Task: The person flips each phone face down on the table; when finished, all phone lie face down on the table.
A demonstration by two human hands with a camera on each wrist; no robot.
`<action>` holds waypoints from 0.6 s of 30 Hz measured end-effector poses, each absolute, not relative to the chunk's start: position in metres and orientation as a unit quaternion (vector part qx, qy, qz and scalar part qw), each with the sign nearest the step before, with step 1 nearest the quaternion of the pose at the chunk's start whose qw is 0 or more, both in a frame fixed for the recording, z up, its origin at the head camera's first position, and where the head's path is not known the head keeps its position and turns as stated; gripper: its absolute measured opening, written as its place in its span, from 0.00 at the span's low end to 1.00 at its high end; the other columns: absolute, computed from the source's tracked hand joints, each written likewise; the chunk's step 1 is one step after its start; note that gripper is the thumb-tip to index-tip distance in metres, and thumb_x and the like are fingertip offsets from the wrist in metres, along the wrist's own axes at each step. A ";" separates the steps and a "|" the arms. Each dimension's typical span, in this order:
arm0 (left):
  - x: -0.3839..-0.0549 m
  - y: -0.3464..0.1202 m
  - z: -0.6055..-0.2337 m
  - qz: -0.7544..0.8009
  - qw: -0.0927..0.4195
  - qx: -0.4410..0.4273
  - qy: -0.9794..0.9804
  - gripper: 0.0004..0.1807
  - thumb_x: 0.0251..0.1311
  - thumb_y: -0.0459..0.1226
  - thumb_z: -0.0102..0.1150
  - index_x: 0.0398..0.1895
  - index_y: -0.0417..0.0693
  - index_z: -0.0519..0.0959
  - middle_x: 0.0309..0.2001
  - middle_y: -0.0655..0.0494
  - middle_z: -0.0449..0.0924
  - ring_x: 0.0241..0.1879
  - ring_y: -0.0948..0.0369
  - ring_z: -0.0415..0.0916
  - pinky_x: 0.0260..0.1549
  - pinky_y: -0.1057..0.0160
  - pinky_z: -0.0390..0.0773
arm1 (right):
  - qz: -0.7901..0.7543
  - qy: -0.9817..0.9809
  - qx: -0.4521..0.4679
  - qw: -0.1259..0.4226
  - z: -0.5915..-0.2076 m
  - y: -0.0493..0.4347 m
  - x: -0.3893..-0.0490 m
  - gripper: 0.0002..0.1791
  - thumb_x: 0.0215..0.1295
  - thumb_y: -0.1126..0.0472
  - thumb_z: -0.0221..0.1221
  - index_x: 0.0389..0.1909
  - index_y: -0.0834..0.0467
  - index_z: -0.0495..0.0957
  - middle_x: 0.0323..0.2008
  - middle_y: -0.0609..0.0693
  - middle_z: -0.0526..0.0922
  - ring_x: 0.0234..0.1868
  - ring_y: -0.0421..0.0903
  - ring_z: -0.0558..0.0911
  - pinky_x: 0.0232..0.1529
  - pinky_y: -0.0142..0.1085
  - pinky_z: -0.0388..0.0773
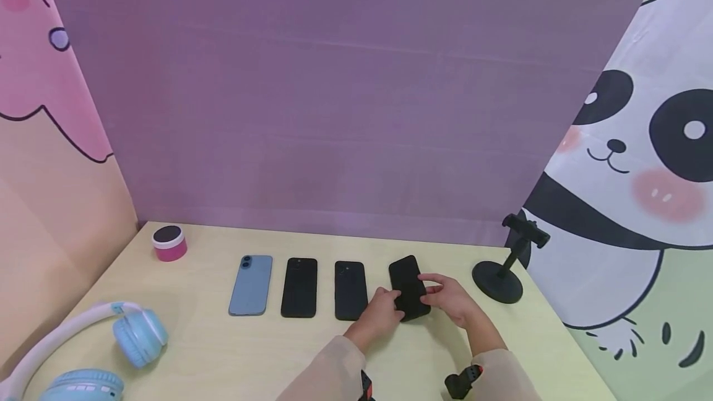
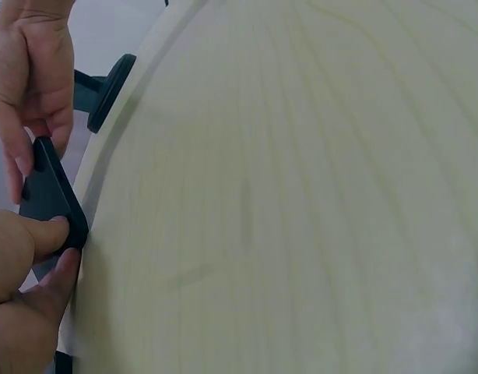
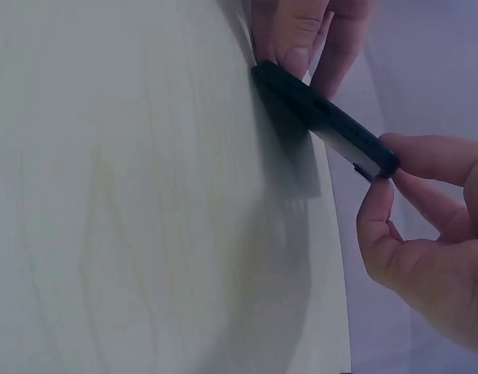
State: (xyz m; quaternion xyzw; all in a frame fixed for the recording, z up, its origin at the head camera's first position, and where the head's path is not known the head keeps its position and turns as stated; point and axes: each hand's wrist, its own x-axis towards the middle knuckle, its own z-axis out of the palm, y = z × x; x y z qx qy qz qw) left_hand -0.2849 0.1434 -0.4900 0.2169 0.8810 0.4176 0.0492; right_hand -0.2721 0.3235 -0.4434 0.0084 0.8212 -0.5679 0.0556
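Observation:
A black smartphone (image 1: 409,288) is held by both hands at the right end of a row of phones. My left hand (image 1: 380,314) pinches its lower left edge between thumb and fingers. On the opposite side, my right hand (image 1: 452,302) grips the right edge. In the right wrist view the phone (image 3: 332,121) is tilted, its right end raised off the table with a shadow beneath. The left wrist view shows its dark flat side (image 2: 46,187). Left of it lie a black phone (image 1: 350,289), another black phone (image 1: 299,288) and a light blue phone (image 1: 250,286).
A black stand (image 1: 497,281) with a round base is to the right of the hands. Blue and white headphones (image 1: 139,336) lie at the front left. A pink and white jar (image 1: 169,244) with a dark top sits at the back left of the wooden table (image 1: 223,351).

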 end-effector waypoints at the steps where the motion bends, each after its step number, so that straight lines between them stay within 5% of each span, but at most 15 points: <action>1: -0.285 0.143 -0.490 0.422 0.050 0.219 0.878 0.23 0.62 0.32 0.62 0.60 0.33 0.74 0.42 0.47 0.69 0.41 0.56 0.72 0.45 0.60 0.74 | -0.568 0.821 0.006 0.056 -0.442 0.323 -0.272 0.31 0.59 0.78 0.61 0.64 0.74 0.65 0.44 0.65 0.71 0.39 0.48 0.74 0.43 0.39 0.76; 18: -0.284 0.143 -0.490 0.481 0.048 0.228 0.845 0.23 0.62 0.33 0.63 0.59 0.32 0.74 0.37 0.52 0.68 0.36 0.60 0.68 0.39 0.63 0.73 | -0.591 0.803 -0.018 0.076 -0.435 0.320 -0.269 0.32 0.63 0.72 0.61 0.67 0.70 0.63 0.47 0.64 0.69 0.42 0.49 0.72 0.45 0.38 0.74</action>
